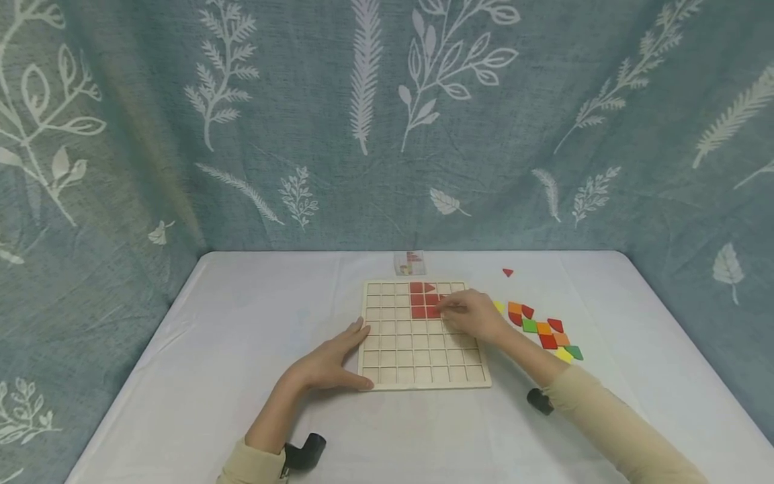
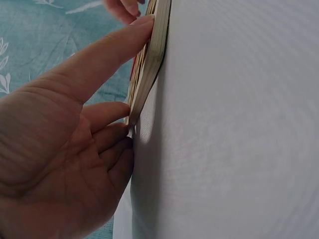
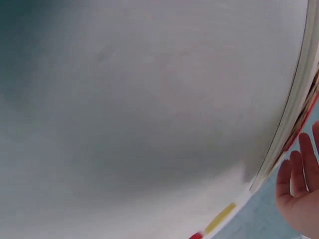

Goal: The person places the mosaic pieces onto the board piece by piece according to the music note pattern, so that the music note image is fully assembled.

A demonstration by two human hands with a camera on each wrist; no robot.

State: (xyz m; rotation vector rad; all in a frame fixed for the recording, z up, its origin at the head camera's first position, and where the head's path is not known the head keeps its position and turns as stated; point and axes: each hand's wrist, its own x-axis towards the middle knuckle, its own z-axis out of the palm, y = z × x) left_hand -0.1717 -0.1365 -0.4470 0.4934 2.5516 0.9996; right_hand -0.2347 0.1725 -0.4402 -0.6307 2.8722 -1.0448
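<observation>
A pale wooden grid board [image 1: 387, 356] lies on the white table. Red square tiles [image 1: 418, 300] and a red triangle tile [image 1: 430, 288] fill cells in its upper middle. My left hand [image 1: 329, 359] is spread at the board's left side, thumb by the near left corner and fingertips along the edge. In the left wrist view, its thumb [image 2: 99, 64] reaches the board's rim. My right hand [image 1: 474, 314] is over the board's right part, its fingertips brought together at the lowest row of red tiles; I cannot tell whether they pinch a tile.
A small card [image 1: 410, 263] with a red pattern lies behind the board. A loose red triangle [image 1: 508, 272] is at the back right. Several coloured tiles [image 1: 543, 329] are scattered right of the board, beside my right forearm. A patterned teal curtain [image 1: 375, 202] hangs behind the table.
</observation>
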